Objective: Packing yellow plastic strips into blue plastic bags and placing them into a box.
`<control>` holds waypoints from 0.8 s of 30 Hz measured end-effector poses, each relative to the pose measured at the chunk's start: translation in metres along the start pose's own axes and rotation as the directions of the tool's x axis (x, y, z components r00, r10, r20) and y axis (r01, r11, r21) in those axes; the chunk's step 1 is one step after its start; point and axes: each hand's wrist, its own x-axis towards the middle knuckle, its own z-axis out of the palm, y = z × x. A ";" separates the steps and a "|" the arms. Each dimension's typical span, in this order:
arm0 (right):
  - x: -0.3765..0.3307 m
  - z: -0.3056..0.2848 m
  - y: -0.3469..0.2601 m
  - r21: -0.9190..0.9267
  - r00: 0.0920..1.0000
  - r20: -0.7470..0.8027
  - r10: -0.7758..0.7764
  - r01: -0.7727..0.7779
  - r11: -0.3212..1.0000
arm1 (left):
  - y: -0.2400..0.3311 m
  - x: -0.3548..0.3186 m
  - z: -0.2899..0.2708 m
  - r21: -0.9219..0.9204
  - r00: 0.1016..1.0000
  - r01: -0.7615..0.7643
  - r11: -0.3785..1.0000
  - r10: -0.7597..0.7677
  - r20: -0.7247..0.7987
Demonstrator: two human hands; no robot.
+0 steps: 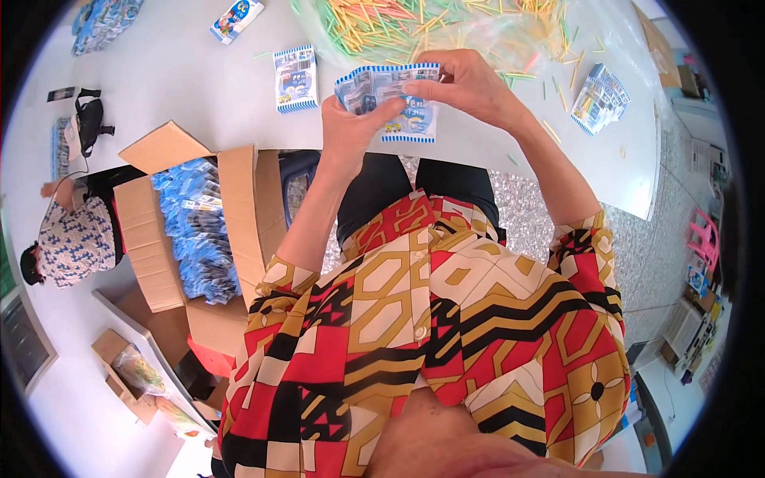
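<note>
Over the table's near edge, my left hand [352, 134] is closed on a blue-and-white printed packet [414, 123] with striped ends. Its thumb presses on the front of the packet. My right hand [478, 86] pinches the upper right edge between thumb and fingers. The packet looks folded or doubled; whether it is one bag or more, I cannot tell. Left of my hands lies a pile of similar packets [296, 78]. Beyond them is a heap of thin yellow, green and pink sticks [390, 28] on clear plastic.
More packets [602, 99] lie at the table's right, with loose sticks nearby. Another packet [236, 20] is at the far left. An open carton [147, 239] full of blue packets stands by my left arm. Farther left, a person [76, 243] works at the white table [191, 95].
</note>
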 end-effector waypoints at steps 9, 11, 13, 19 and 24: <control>-0.002 -0.004 -0.008 -0.097 0.996 0.012 -0.087 0.088 0.991 | 0.001 -0.002 -0.002 -0.053 0.991 0.110 0.992 -0.106 0.083; -0.002 -0.004 -0.009 -0.105 0.995 0.030 -0.095 0.097 0.990 | 0.001 -0.002 -0.002 -0.055 0.990 0.120 0.991 -0.116 0.080; -0.001 -0.004 -0.012 -0.110 0.993 0.052 -0.102 0.107 0.988 | -0.002 -0.003 -0.005 -0.028 0.994 0.082 0.996 -0.080 0.078; 0.000 -0.001 -0.011 -0.006 0.980 -0.037 -0.195 0.195 0.981 | -0.006 -0.004 -0.007 -0.005 1.000 0.023 1.000 -0.023 -0.019; -0.011 0.002 -0.043 -0.246 0.879 -0.271 -0.392 0.330 0.911 | -0.007 -0.004 -0.011 -0.068 0.998 0.011 0.998 -0.015 -0.063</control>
